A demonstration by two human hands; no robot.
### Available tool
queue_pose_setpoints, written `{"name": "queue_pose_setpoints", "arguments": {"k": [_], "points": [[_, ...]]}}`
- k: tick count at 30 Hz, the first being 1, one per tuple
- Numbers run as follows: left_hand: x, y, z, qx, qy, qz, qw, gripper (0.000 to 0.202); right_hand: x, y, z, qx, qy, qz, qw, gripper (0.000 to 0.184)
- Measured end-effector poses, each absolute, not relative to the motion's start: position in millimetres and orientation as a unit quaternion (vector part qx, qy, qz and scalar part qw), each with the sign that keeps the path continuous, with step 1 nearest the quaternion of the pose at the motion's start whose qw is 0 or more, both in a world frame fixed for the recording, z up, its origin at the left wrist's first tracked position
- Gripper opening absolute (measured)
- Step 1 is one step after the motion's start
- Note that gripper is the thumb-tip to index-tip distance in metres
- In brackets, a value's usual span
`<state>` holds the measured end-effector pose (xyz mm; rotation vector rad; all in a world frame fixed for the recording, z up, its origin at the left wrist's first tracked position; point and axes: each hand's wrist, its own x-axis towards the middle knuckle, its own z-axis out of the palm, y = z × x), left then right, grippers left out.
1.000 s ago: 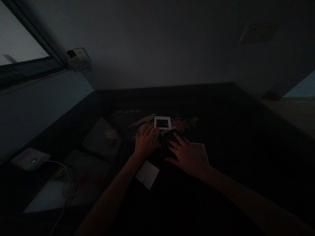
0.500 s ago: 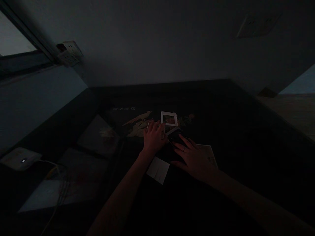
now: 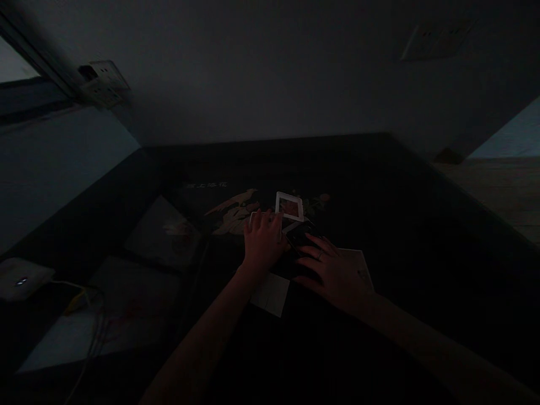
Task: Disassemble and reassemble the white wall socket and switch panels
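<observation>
White-edged piece [image 3: 252,216] beneath left grip [image 3: 262,242]; white frame [image 3: 301,209] just beyond.

White characters [image 3: 206,184] including 上 stand on the dark surface [image 3: 358,180].

Very dim — palest light was at the window [image 3: 14,63], upper left; table [image 3: 400,225] lay near-black, fine detail soft, murky.

I have the frame [image 3: 301,209] on the surface [image 3: 400,236] just beyond the left hand [image 3: 264,239], the paper [image 3: 272,293] nearer my camera, the card [image 3: 356,263] partly covered by the right hand [image 3: 329,268], and the box [image 3: 23,271] with its cable [image 3: 70,283] far left.
</observation>
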<state>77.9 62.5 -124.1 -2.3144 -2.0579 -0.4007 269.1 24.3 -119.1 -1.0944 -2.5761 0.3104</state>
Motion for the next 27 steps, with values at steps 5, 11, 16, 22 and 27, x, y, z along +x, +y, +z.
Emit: {"name": "queue_pose_setpoints", "arguments": {"k": [5,11,16,22,27], "points": [[82.9,65.6,-118.8,-0.742,-0.662,-0.106,0.011,0.054,278.8,23.7,-115.9,-0.376,-0.897,0.112,0.205,0.022],[85.4,73.0,-116.2,-0.744,-0.662,-0.089,0.005,0.054,316.6,19.3,-114.2,-0.409,-0.872,0.115,0.243,0.03],[84.5,85.1,-115.2,-0.756,-0.649,-0.081,-0.013,0.048,339.4,11.7,-122.1,-0.476,-0.833,0.124,0.252,0.031],[76.0,92.6,-113.4,-0.782,-0.61,-0.126,-0.03,0.05,341.6,9.5,-127.6,-0.509,-0.819,0.133,0.23,0.034],[32.2,66.5,-102.6,-0.799,-0.553,-0.234,-0.036,0.037,340.3,7.6,-127.1,-0.492,-0.838,0.16,0.176,0.059]]}}
